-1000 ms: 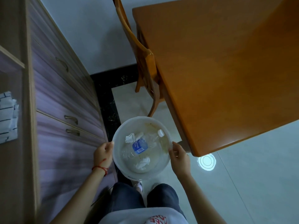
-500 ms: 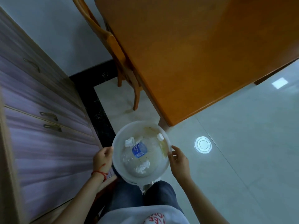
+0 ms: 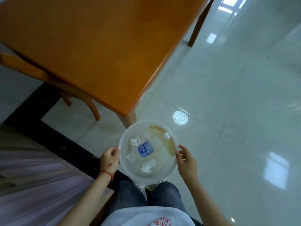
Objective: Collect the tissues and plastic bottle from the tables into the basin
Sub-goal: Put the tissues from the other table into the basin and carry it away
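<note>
A round white basin [image 3: 125, 162] is carried low in front of me, above the floor. My left hand [image 3: 109, 158] grips its left rim and my right hand [image 3: 185, 160] grips its right rim. Inside lies a clear plastic bottle [image 3: 146, 148] with a blue label and a white cap, on its side. One crumpled tissue [image 3: 135, 141] rests at the upper left of the bottle and another tissue [image 3: 148, 165] lies below it. A brownish stain marks the basin's far right inner wall.
An orange wooden table [image 3: 97, 51] fills the upper left, its near corner and leg just beyond the basin. A wooden chair [image 3: 32, 70] is tucked at its left side. Purple drawer fronts [image 3: 32, 185] stand at the lower left. Glossy pale floor tiles [image 3: 228, 111] spread to the right.
The view has swung to the right: the drawers and chair slid left and more open floor shows. Both hands keep the same hold on the basin, whose contents have not shifted.
</note>
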